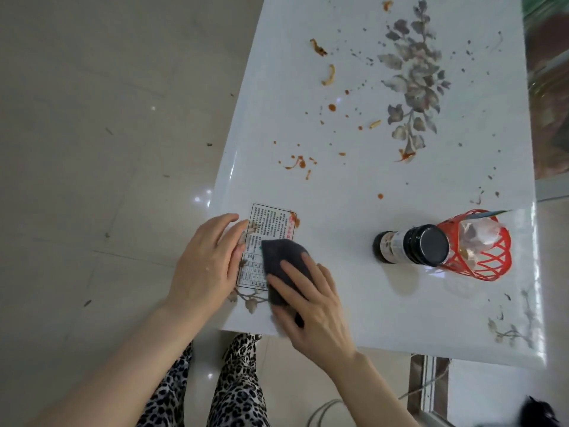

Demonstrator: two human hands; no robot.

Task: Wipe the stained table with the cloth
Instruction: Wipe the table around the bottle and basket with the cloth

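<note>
A pale tiled floor (92, 149) is running under a glossy white table (400, 303) printed with grey leaf sprays, and the person is standing at its near left corner, leopard-print trousers (237, 380) showing below the edge. The dark grey cloth (281, 257) is lying bunched on that corner, partly over a printed label (271, 223) stuck flat on the tabletop. The right hand (311, 303) is pressing down on the cloth with fingers spread flat across it, not pinching it, so it looks like a wiping press rather than a lift. The left hand (209, 257) is resting just beside the cloth with fingers loosely together, its tips touching the label's left edge; it is holding nothing. Judging by how things lie, the wiping is only getting under way: the patch around the cloth is the only part being worked, and brownish marks are showing on the label itself. Farther out, orange-red sauce stains (297, 161) and scattered food scraps (329, 73) are covering the middle and far end of the table, all well apart from the cloth and apparently untouched. To the right, a dark-capped jar (412, 245) is standing touching a red lattice basket (480, 257), and both will likely need going around or moving for the surface there to be cleaned.
</note>
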